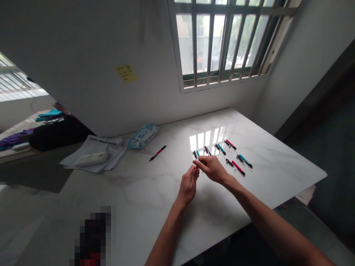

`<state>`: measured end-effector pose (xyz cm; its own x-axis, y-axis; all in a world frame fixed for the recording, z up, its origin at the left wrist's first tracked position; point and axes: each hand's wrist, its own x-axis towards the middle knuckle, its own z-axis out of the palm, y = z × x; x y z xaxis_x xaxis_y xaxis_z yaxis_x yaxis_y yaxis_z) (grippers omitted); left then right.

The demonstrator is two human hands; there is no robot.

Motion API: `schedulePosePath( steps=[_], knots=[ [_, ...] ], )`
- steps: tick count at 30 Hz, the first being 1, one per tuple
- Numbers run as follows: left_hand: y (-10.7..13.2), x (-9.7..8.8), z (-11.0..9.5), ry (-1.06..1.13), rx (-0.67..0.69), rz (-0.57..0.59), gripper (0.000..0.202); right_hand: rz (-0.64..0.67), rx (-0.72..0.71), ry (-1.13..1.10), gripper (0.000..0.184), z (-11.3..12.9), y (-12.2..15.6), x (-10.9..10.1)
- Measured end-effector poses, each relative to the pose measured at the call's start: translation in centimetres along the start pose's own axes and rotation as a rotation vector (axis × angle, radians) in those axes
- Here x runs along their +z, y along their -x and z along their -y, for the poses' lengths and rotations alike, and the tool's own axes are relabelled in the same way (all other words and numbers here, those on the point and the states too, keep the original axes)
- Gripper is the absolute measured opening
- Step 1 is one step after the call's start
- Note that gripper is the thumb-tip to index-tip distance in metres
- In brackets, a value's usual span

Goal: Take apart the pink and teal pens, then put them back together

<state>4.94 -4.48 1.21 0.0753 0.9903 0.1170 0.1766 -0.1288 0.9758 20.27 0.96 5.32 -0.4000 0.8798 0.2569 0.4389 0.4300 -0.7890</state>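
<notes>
My left hand [189, 184] is closed around a slim piece, of which only a bit of red shows; it looks like a red pen [197, 167]. Against its upper end, my right hand [212, 168] is closed too, thumb and fingers pinched together, and most of the piece is hidden. Just beyond and to the right lie several pens in parts: a red barrel [238, 168], a teal barrel [245, 161], another teal one [222, 149] and another red one [230, 144], with black grips and thin refills beside them. A whole red and black pen [158, 153] lies farther left.
A blue wipes packet [142, 136] sits at the table's back left, next to stacked papers [95, 153] with a white packet on top. The marble-patterned table [133, 199] meets the wall below a barred window [222, 44]. A yellow note [127, 73] is on the wall.
</notes>
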Motion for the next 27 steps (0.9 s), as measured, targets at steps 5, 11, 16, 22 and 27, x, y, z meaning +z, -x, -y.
schedulePosePath(
  steps=[5,11,16,22,27],
  knots=[
    [-0.31,0.01,0.31,0.328,-0.104,0.080,0.047,0.081,-0.094,-0.109,0.022,0.03,0.06,-0.98],
    [-0.30,0.19,0.16,0.333,-0.078,0.078,0.046,0.063,-0.088,-0.329,0.014,0.26,0.42,-0.73],
    [-0.19,-0.10,0.52,0.168,-0.081,0.073,0.031,0.044,-0.066,-0.358,0.039,0.74,0.72,-0.31],
    [-0.19,-0.21,0.88,0.063,-0.085,0.053,0.015,0.067,-0.056,-0.423,0.043,0.52,0.61,-0.47],
    [-0.23,-0.10,0.91,0.065,-0.081,0.049,0.015,0.041,-0.055,-0.394,0.043,0.47,0.70,-0.66]
  ],
)
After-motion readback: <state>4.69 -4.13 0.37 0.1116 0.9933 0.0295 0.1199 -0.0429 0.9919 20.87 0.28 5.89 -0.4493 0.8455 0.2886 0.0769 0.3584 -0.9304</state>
